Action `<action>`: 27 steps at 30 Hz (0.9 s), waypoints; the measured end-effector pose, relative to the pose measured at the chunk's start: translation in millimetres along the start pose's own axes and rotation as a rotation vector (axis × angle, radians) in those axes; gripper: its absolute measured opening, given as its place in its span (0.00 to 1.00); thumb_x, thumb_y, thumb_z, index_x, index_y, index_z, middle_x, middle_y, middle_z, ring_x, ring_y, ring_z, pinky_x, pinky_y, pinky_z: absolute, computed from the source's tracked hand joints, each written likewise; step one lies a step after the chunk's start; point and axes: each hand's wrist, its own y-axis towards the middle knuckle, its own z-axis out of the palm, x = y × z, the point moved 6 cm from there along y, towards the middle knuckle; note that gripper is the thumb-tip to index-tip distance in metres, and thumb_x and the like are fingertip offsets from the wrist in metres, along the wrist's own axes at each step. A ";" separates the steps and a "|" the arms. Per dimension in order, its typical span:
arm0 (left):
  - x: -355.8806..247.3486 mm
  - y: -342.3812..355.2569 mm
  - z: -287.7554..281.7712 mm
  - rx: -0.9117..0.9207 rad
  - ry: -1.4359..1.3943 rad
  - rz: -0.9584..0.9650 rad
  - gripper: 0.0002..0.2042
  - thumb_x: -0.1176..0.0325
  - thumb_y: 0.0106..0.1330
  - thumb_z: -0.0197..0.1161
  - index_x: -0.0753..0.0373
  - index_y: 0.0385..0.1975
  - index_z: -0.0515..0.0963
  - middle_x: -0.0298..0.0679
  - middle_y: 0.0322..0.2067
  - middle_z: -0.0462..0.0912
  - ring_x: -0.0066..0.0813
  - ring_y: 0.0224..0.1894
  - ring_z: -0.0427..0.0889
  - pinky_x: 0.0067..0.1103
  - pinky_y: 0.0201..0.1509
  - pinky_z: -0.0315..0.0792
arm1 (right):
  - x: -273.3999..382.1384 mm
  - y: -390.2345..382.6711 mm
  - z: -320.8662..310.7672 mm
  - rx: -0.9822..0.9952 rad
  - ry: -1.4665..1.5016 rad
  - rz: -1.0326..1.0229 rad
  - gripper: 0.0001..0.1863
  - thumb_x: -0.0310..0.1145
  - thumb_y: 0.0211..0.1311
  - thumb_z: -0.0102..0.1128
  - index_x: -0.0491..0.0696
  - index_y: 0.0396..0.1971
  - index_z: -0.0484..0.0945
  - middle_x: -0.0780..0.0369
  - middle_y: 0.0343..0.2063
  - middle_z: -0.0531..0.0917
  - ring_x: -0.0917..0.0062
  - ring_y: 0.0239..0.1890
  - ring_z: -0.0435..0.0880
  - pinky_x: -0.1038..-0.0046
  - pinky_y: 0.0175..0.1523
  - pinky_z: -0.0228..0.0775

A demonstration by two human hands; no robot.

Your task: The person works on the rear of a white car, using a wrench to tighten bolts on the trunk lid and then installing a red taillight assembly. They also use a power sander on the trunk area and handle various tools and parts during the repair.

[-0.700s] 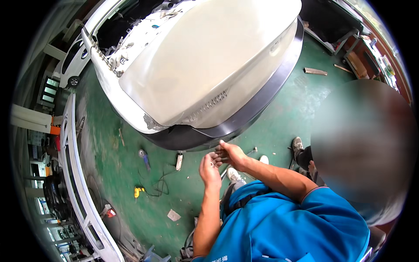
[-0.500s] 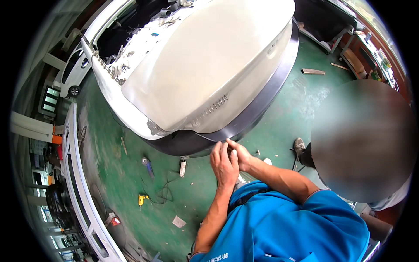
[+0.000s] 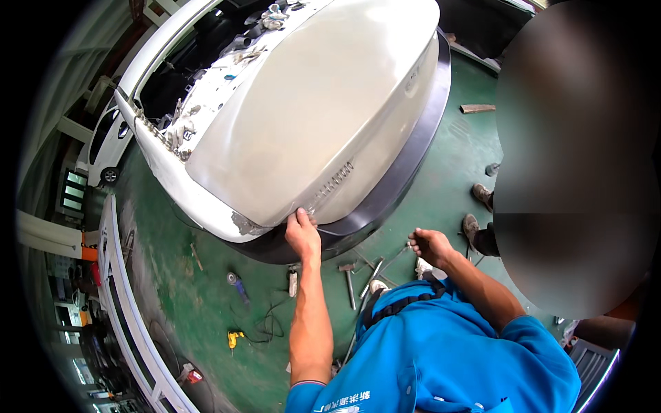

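Note:
A beige, car-sized rear lid (image 3: 310, 96) sits on a white car body (image 3: 155, 138), with a dark curved bumper (image 3: 385, 206) below it and a rough grey patch (image 3: 244, 224) at the near corner. My left hand (image 3: 301, 230) is at the lid's lower edge beside that patch, fingers bent against it. My right hand (image 3: 430, 244) is raised short of the bumper, to the right of my left, with curled fingers; what they hold, if anything, is too small to make out.
On the green floor lie a hammer (image 3: 349, 282), blue grinder (image 3: 238, 289), yellow drill (image 3: 233, 340), cables and a plank (image 3: 477, 108). A long white panel (image 3: 113, 261) runs along the left. Blurred people stand at right, their shoes (image 3: 470, 227) showing. Another white car (image 3: 103, 158) is behind.
My hands were together in front of the bumper; now they are apart, the left up on the lid's edge and the right moved rightward. The view has shifted, showing more feet at right.

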 end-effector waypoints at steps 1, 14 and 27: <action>-1.3 0.2 1.5 -0.021 0.073 0.040 0.19 0.60 0.79 0.52 0.74 0.43 0.80 0.44 0.32 0.86 0.32 0.27 0.86 0.26 0.31 0.82 | -5.6 -0.9 -9.2 -0.022 -0.006 0.007 0.15 0.40 0.77 0.52 0.43 0.39 0.79 0.63 0.30 0.80 0.77 0.31 0.76 0.74 0.38 0.70; -8.2 1.5 -10.8 -0.126 0.249 0.121 0.14 0.61 0.73 0.57 0.67 0.38 0.83 0.49 0.28 0.87 0.46 0.26 0.86 0.36 0.29 0.81 | -17.6 15.6 2.6 0.015 -0.096 0.053 0.16 0.40 0.77 0.51 0.42 0.39 0.79 0.63 0.30 0.80 0.76 0.30 0.76 0.74 0.38 0.71; -44.4 -12.4 -16.6 -0.286 0.749 0.538 0.12 0.64 0.70 0.63 0.68 0.31 0.83 0.42 0.22 0.86 0.29 0.24 0.86 0.29 0.27 0.76 | -10.9 21.6 -11.9 0.015 -0.090 0.058 0.16 0.40 0.77 0.52 0.41 0.39 0.79 0.63 0.29 0.80 0.76 0.30 0.76 0.73 0.38 0.71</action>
